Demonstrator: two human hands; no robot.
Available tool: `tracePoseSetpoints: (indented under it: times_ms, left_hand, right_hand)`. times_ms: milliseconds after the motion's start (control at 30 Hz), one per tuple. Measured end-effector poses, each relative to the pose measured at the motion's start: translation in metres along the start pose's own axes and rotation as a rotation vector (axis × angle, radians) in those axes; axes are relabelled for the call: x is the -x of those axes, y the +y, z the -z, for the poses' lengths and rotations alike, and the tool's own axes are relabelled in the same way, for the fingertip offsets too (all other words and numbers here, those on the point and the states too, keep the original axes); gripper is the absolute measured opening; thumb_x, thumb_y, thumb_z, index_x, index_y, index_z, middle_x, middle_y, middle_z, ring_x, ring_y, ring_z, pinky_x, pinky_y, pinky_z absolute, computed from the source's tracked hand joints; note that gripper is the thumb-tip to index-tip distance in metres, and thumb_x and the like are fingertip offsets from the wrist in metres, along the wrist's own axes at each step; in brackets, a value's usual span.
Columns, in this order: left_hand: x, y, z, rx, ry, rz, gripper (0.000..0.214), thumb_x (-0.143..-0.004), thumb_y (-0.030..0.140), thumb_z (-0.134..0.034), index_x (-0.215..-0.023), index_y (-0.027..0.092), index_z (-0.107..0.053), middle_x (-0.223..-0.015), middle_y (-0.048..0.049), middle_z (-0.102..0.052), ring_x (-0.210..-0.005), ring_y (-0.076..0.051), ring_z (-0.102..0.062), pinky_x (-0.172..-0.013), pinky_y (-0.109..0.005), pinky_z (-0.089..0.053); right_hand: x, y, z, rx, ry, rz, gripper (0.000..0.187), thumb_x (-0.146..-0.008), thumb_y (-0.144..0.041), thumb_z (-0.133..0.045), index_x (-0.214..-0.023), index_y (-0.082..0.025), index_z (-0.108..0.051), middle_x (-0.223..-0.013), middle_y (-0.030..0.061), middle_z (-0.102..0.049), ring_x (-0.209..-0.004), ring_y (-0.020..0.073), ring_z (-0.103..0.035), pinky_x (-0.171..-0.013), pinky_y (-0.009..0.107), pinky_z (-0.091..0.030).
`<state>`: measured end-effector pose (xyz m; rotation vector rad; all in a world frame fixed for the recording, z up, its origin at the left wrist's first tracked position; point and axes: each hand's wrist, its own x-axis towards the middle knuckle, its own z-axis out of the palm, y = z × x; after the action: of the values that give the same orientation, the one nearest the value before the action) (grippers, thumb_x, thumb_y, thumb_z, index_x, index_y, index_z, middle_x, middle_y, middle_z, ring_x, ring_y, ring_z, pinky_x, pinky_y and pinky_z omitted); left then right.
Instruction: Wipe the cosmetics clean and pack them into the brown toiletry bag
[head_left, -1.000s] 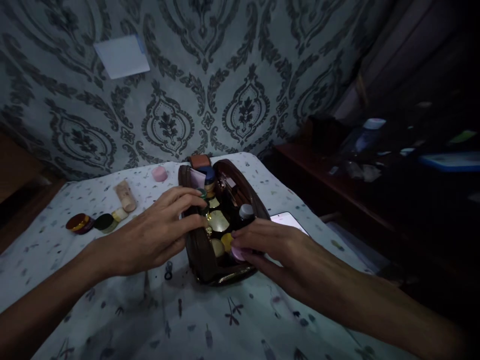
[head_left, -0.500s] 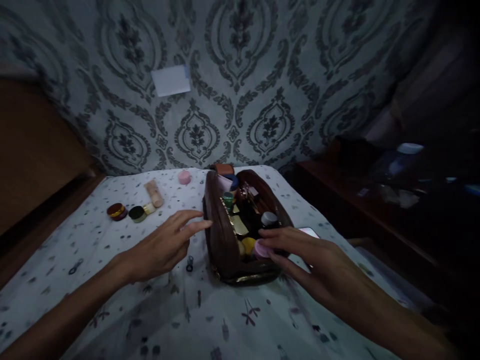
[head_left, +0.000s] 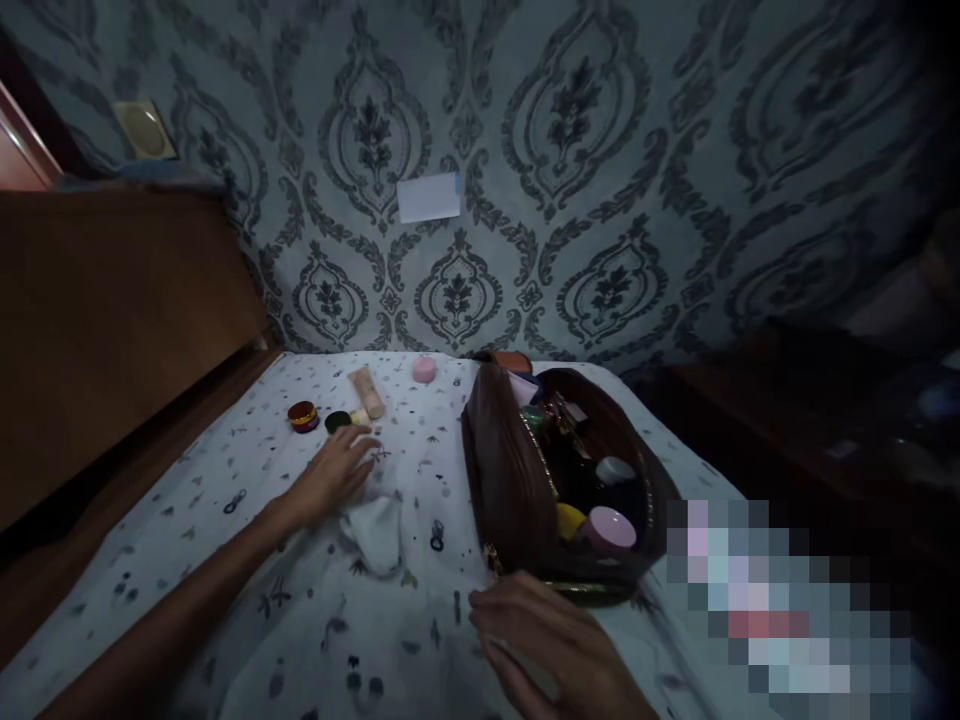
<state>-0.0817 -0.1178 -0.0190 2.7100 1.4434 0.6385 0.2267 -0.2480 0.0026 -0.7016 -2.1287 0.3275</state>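
Note:
An open brown cosmetic bag (head_left: 510, 480) stands on a white patterned bedsheet (head_left: 225, 560), packed with small jars and tubes; a pink lid (head_left: 611, 528) and a yellow one (head_left: 568, 520) show near its front. My left hand (head_left: 336, 478) lies flat on the sheet, fingers stretched toward a dark green jar (head_left: 339, 421), a red jar (head_left: 303, 416) and a beige tube (head_left: 366, 392). It holds nothing. My right hand (head_left: 551, 645) hovers low in front of the bag, fingers loosely apart and empty.
A small pink jar (head_left: 424, 369) sits near the patterned wall. A wooden headboard (head_left: 112, 320) runs along the left. A dark side table (head_left: 810, 420) stands at the right. A blurred-out patch covers the lower right.
Both hands have left the bag. My left hand moved out to the left across the sheet toward the jars, and my right hand drew back toward me. The view swung left.

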Motion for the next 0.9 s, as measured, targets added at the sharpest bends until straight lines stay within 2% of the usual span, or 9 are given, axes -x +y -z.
tracePoseSetpoints:
  times_ms: [100, 233, 333, 467, 567, 667, 800, 900]
  left_hand:
    - [-0.007, -0.033, -0.009, -0.076, 0.138, 0.197, 0.036, -0.093, 0.027, -0.045, -0.128, 0.019, -0.050, -0.132, -0.0134, -0.050, -0.122, -0.030, -0.047, -0.105, -0.050, -0.042]
    - [-0.010, -0.066, -0.021, -0.090, 0.169, 0.335, 0.057, -0.087, 0.032, -0.054, -0.138, 0.015, -0.038, -0.129, -0.0159, -0.050, -0.121, -0.033, -0.047, -0.103, -0.052, -0.042]
    - [-0.006, -0.075, -0.025, -0.080, 0.150, 0.348, 0.061, -0.085, 0.035, -0.056, -0.139, 0.014, -0.037, -0.126, -0.0150, -0.053, -0.119, -0.032, -0.050, -0.101, -0.049, -0.043]
    - [-0.012, -0.070, -0.023, -0.083, 0.147, 0.300, 0.058, -0.087, 0.036, -0.055, -0.138, 0.014, -0.038, -0.131, -0.0166, -0.050, -0.122, -0.033, -0.047, -0.103, -0.050, -0.041]
    - [-0.041, -0.062, -0.021, -0.081, 0.144, 0.240, 0.052, -0.090, 0.035, -0.052, -0.136, 0.015, -0.040, -0.134, -0.0169, -0.049, -0.125, -0.032, -0.046, -0.104, -0.050, -0.040]
    - [-0.087, -0.053, -0.024, -0.078, 0.117, 0.186, 0.050, -0.090, 0.033, -0.055, -0.135, 0.016, -0.041, -0.134, -0.0152, -0.050, -0.126, -0.030, -0.045, -0.105, -0.046, -0.040]
    - [-0.150, -0.046, -0.042, -0.083, 0.063, 0.176, 0.051, -0.089, 0.032, -0.061, -0.134, 0.014, -0.046, -0.130, -0.0159, -0.053, -0.123, -0.030, -0.049, -0.103, -0.044, -0.042]
    - [-0.185, -0.044, -0.059, -0.092, 0.037, 0.221, 0.048, -0.091, 0.035, -0.061, -0.132, 0.014, -0.049, -0.130, -0.0145, -0.055, -0.120, -0.028, -0.053, -0.099, -0.046, -0.046]
  right_hand:
    - [-0.009, 0.003, -0.031, -0.100, -0.071, -0.128, 0.022, -0.089, -0.011, -0.051, -0.100, -0.019, -0.068, -0.091, 0.0076, -0.075, -0.086, 0.0176, -0.070, -0.077, 0.027, -0.057]
    - [-0.024, 0.011, -0.061, -0.198, -0.164, -0.398, 0.019, -0.087, -0.017, -0.055, -0.094, -0.019, -0.072, -0.090, 0.0061, -0.074, -0.080, 0.0173, -0.069, -0.074, 0.029, -0.055]
    - [-0.040, 0.018, -0.077, -0.288, -0.176, -0.566, 0.020, -0.085, -0.020, -0.055, -0.092, -0.019, -0.074, -0.088, 0.0050, -0.075, -0.075, 0.0165, -0.068, -0.070, 0.028, -0.052]
    - [-0.057, 0.027, -0.097, -0.432, -0.073, -0.675, 0.022, -0.081, -0.021, -0.053, -0.086, -0.017, -0.074, -0.083, 0.0052, -0.075, -0.075, 0.0177, -0.067, -0.065, 0.026, -0.050]
    - [-0.056, 0.033, -0.112, -0.468, 0.030, -0.675, 0.023, -0.083, -0.025, -0.053, -0.085, -0.016, -0.074, -0.084, 0.0068, -0.075, -0.078, 0.0193, -0.067, -0.067, 0.027, -0.049]
    - [-0.048, 0.037, -0.122, -0.427, 0.072, -0.651, 0.024, -0.084, -0.027, -0.052, -0.085, -0.016, -0.074, -0.082, 0.0067, -0.074, -0.078, 0.0199, -0.066, -0.069, 0.029, -0.048]
    - [-0.042, 0.040, -0.128, -0.390, 0.073, -0.644, 0.023, -0.082, -0.022, -0.052, -0.084, -0.016, -0.074, -0.081, 0.0062, -0.074, -0.076, 0.0191, -0.066, -0.070, 0.028, -0.048]
    - [-0.043, 0.041, -0.128, -0.394, 0.102, -0.652, 0.023, -0.080, -0.018, -0.052, -0.083, -0.015, -0.074, -0.079, 0.0052, -0.074, -0.075, 0.0182, -0.066, -0.070, 0.027, -0.048]
